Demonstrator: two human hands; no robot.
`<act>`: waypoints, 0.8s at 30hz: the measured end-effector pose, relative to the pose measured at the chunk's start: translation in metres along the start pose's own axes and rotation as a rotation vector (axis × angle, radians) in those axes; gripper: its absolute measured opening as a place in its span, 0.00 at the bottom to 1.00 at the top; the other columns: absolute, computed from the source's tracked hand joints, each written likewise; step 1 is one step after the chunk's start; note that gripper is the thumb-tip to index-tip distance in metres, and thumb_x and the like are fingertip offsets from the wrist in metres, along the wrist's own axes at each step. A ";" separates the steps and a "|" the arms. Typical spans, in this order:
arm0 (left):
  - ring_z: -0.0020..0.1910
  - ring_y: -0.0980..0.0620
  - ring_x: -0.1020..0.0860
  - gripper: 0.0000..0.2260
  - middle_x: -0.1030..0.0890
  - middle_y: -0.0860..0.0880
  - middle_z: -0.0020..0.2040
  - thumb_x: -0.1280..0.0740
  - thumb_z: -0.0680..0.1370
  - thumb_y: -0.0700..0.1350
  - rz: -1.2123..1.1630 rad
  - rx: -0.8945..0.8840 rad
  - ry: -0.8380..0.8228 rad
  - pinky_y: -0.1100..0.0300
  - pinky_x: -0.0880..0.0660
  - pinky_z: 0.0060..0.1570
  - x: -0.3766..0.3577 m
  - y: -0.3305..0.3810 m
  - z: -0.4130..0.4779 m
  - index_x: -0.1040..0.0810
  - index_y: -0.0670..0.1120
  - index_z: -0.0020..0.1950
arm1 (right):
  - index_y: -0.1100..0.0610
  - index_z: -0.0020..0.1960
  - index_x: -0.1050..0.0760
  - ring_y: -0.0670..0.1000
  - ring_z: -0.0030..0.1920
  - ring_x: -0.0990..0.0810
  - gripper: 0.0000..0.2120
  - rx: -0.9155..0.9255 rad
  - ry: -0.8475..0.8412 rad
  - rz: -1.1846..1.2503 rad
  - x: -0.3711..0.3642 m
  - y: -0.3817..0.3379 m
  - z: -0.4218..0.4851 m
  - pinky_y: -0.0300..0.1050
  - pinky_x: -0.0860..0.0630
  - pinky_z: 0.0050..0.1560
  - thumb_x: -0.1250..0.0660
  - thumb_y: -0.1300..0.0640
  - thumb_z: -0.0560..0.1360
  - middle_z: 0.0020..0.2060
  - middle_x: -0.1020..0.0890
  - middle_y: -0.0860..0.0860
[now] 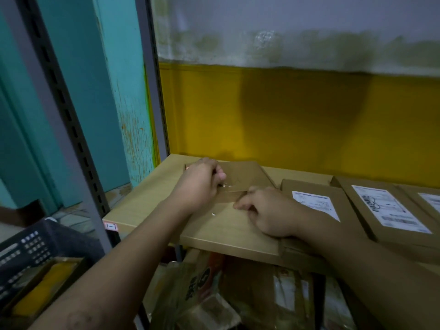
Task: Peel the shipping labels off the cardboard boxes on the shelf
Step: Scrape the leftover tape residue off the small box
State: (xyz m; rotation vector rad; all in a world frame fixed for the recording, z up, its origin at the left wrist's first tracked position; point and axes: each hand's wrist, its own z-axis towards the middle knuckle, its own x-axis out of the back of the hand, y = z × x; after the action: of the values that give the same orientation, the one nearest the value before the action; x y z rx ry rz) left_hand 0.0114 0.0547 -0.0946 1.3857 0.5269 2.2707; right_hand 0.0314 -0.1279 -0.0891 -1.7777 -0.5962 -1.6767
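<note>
Head view: the left box (247, 175) on the shelf (142, 203) bears only white scraps (229, 186), its label seemingly off; left grip (200, 184) and right grip (266, 210) curl on it, whether pinching I cannot tell; three labels (390, 208) to its right remain unpeeled

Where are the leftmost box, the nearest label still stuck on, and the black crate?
leftmost box (247, 175): head view, far part of its top.
nearest label (315, 204): head view, middle of the sheet.
black crate (26, 248): head view, perforated side wall.

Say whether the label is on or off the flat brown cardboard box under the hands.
Off: the flat brown cardboard box shows only tiny white scraps.
</note>
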 end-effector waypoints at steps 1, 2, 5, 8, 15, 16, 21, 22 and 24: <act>0.47 0.53 0.26 0.04 0.24 0.52 0.45 0.35 0.80 0.45 -0.018 -0.012 0.029 0.55 0.28 0.48 0.003 -0.001 -0.006 0.24 0.49 0.46 | 0.47 0.67 0.26 0.53 0.64 0.29 0.20 0.009 0.001 0.001 0.000 0.000 -0.002 0.41 0.35 0.63 0.40 0.59 0.77 0.63 0.26 0.52; 0.47 0.54 0.26 0.03 0.23 0.52 0.46 0.35 0.80 0.45 -0.027 -0.016 0.047 0.57 0.29 0.47 0.006 -0.002 -0.011 0.24 0.49 0.46 | 0.48 0.67 0.26 0.53 0.63 0.29 0.19 0.016 0.006 0.007 -0.001 0.001 -0.003 0.41 0.36 0.62 0.40 0.59 0.78 0.61 0.26 0.51; 0.49 0.54 0.26 0.04 0.23 0.54 0.47 0.34 0.79 0.47 0.004 -0.016 0.023 0.58 0.28 0.50 0.011 -0.005 -0.022 0.21 0.49 0.50 | 0.49 0.65 0.24 0.52 0.62 0.28 0.18 0.033 0.040 0.022 0.000 0.001 -0.005 0.40 0.35 0.61 0.40 0.59 0.78 0.59 0.25 0.49; 0.55 0.51 0.26 0.11 0.22 0.52 0.54 0.35 0.80 0.49 0.125 -0.061 -0.058 0.53 0.27 0.57 0.008 -0.005 -0.020 0.21 0.50 0.61 | 0.50 0.64 0.23 0.51 0.61 0.29 0.16 0.015 0.043 0.007 -0.001 -0.003 -0.007 0.40 0.35 0.61 0.41 0.57 0.79 0.59 0.25 0.48; 0.54 0.51 0.24 0.07 0.21 0.51 0.53 0.33 0.79 0.46 0.229 -0.062 -0.142 0.52 0.27 0.57 0.001 -0.001 0.002 0.18 0.52 0.55 | 0.52 0.54 0.20 0.51 0.59 0.27 0.11 -0.021 0.052 -0.022 -0.005 -0.020 -0.019 0.48 0.30 0.61 0.39 0.54 0.77 0.54 0.23 0.49; 0.51 0.52 0.23 0.04 0.21 0.53 0.49 0.32 0.78 0.45 0.204 -0.047 -0.149 0.54 0.26 0.55 0.002 -0.002 0.004 0.18 0.52 0.51 | 0.51 0.53 0.20 0.51 0.58 0.27 0.10 -0.044 0.060 -0.012 -0.005 -0.023 -0.018 0.49 0.29 0.60 0.38 0.53 0.77 0.54 0.23 0.49; 0.45 0.54 0.23 0.07 0.21 0.55 0.42 0.31 0.77 0.39 0.207 -0.044 -0.193 0.54 0.24 0.52 0.005 0.000 0.014 0.21 0.51 0.42 | 0.52 0.52 0.20 0.53 0.53 0.22 0.08 -0.257 -0.046 0.011 0.002 -0.034 -0.004 0.43 0.26 0.53 0.35 0.51 0.77 0.53 0.20 0.51; 0.46 0.53 0.23 0.09 0.22 0.55 0.43 0.32 0.77 0.38 0.224 -0.053 -0.198 0.53 0.25 0.53 0.004 0.000 0.015 0.22 0.51 0.41 | 0.52 0.53 0.20 0.53 0.52 0.22 0.08 -0.276 -0.066 -0.012 0.002 -0.036 -0.001 0.42 0.27 0.51 0.34 0.51 0.77 0.53 0.20 0.51; 0.47 0.52 0.25 0.12 0.25 0.54 0.44 0.34 0.76 0.36 0.261 -0.066 -0.204 0.54 0.26 0.52 0.000 -0.001 0.016 0.27 0.53 0.39 | 0.52 0.54 0.21 0.53 0.51 0.23 0.08 -0.282 -0.080 -0.063 -0.001 -0.040 -0.001 0.42 0.29 0.48 0.34 0.53 0.77 0.53 0.21 0.51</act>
State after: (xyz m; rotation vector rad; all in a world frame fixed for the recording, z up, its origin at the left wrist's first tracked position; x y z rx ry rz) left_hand 0.0262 0.0574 -0.0884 1.7131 0.2131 2.2827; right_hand 0.0030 -0.1001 -0.0852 -2.0506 -0.4722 -1.8124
